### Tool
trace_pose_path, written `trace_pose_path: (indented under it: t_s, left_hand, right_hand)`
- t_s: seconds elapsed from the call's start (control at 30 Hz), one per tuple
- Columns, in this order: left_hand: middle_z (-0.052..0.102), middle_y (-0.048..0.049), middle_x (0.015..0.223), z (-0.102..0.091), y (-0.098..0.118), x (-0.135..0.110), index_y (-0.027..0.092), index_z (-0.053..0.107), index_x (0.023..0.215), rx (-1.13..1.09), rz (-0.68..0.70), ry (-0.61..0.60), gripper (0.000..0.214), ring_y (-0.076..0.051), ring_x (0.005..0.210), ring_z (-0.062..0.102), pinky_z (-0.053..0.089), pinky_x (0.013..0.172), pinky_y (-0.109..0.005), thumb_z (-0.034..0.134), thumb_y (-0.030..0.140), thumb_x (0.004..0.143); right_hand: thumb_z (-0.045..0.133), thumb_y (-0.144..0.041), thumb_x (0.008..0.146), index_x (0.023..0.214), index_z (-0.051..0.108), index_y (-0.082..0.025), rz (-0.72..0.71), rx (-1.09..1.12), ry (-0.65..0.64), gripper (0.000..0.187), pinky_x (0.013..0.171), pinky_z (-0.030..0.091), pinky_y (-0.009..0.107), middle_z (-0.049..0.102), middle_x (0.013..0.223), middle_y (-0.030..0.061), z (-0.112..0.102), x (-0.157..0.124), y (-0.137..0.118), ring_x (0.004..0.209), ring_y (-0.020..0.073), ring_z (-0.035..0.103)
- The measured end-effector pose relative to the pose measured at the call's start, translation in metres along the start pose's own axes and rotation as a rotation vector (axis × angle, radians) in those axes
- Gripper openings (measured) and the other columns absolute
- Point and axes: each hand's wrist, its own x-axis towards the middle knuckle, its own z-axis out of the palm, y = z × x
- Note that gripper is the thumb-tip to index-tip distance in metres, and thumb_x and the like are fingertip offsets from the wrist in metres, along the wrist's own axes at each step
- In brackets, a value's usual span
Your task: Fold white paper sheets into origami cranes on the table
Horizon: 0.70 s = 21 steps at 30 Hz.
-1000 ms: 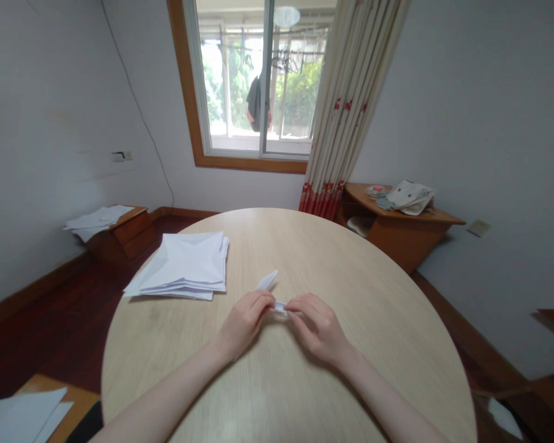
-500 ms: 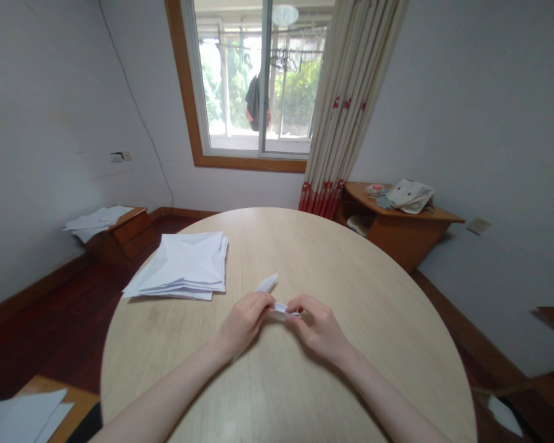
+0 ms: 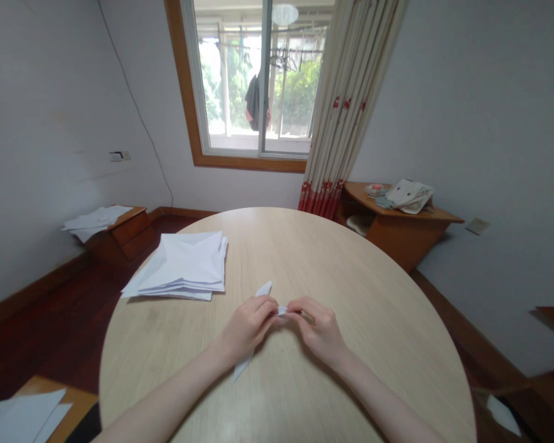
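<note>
My left hand (image 3: 247, 329) and my right hand (image 3: 316, 329) pinch a narrow folded white paper (image 3: 281, 311) between them, just above the middle of the round light-wood table (image 3: 351, 307). One pointed end of the paper sticks up past my left hand, and another pokes out below it towards me. My fingers hide most of the folded middle. To the left of my hands lies a stack of folded white paper sheets (image 3: 180, 271), not touching either hand.
A wooden bedside cabinet (image 3: 120, 237) with white paper on top stands at the left wall. A wooden corner table (image 3: 399, 237) holds a cloth bag (image 3: 410, 195). Another wooden surface with white sheets (image 3: 23, 415) sits at the lower left, beyond the table's edge.
The folded paper has turned in my fingers, and a long point now shows below my left hand. My hands have rolled slightly closer around it.
</note>
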Motion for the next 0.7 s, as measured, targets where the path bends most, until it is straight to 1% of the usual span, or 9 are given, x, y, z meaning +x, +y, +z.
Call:
trace_pose_path:
  t_s: [0.1,0.27,0.53,0.7]
  left_hand:
    - [0.061,-0.0034,0.082,0.0013,0.0009,-0.0005,0.018,0.054,0.084,-0.042,-0.084,0.004,0.024,-0.016,0.076,0.058,0.045,0.070,-0.025,0.040,0.032,0.097]
    - [0.061,-0.0008,0.075,0.0038,0.0022,-0.0023,0.018,0.056,0.083,-0.097,-0.191,-0.002,0.021,-0.015,0.069,0.058,0.043,0.065,-0.024,0.046,0.031,0.095]
    - [0.064,-0.0001,0.076,0.0048,0.0059,-0.0018,0.018,0.058,0.084,-0.178,-0.264,0.001,0.016,-0.014,0.068,0.060,0.043,0.066,-0.022,0.048,0.027,0.093]
    - [0.063,0.0018,0.073,0.0080,0.0053,-0.0009,0.018,0.056,0.085,-0.229,-0.315,0.030,0.011,-0.013,0.066,0.059,0.041,0.063,-0.021,0.052,0.027,0.091]
  right_hand:
    - [0.052,-0.018,0.088,0.077,0.061,-0.021,-0.010,-0.003,0.008,0.015,0.063,0.051,0.026,0.068,0.072,0.0026,-0.0001,0.0008,-0.0020,0.067,0.0156,0.063]
    - [0.052,-0.019,0.090,0.075,0.058,-0.021,-0.023,-0.034,0.014,0.016,0.061,0.049,0.026,0.065,0.070,0.0024,-0.0010,0.0018,-0.0041,0.064,0.0156,0.061]
    - [0.044,-0.016,0.092,0.079,0.053,-0.021,-0.032,-0.126,0.009,0.017,0.060,0.046,0.027,0.061,0.071,0.0036,0.0055,-0.0021,-0.0029,0.067,0.0171,0.059]
    - [0.041,-0.015,0.093,0.079,0.051,-0.020,-0.038,-0.139,0.004,0.018,0.061,0.045,0.027,0.058,0.072,0.0033,0.0062,-0.0026,-0.0031,0.068,0.0168,0.057]
